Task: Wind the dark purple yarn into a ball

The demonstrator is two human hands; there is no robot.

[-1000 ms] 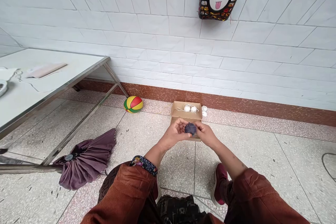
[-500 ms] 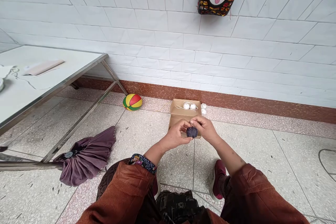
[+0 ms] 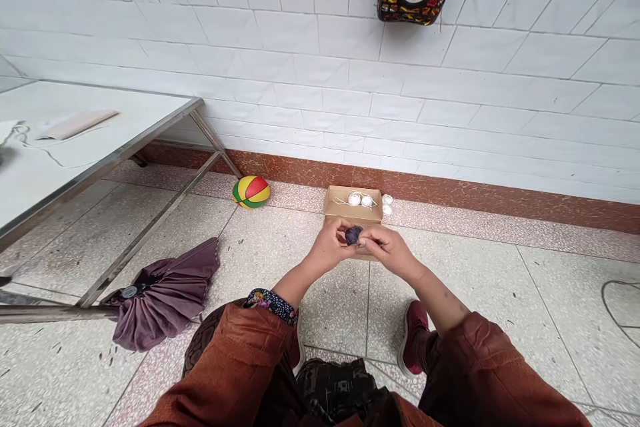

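A small dark purple ball of yarn [image 3: 353, 235] is held between my two hands, above an open cardboard box [image 3: 345, 215] on the floor. The fingers and thumb of my left hand [image 3: 327, 245] curve round its left side. My right hand [image 3: 391, 248] pinches at its right side, thumb against fingertips; the exact bit of yarn there is too small to make out. Two white yarn balls [image 3: 355, 199] with loose strands lie in the far part of the box. More white balls [image 3: 387, 204] lie on the floor at its right side.
A multicoloured ball [image 3: 251, 191] lies by the wall, near the leg of a white metal-framed table [image 3: 150, 103]. A folded purple umbrella [image 3: 165, 300] is on the floor at left. High on the wall hangs a black basket [image 3: 387, 3]. A cable [image 3: 605, 293] lies at far right.
My right fingers have come down from above the yarn ball to its right side, now covering part of it. The ball has shifted slightly left and up in view.
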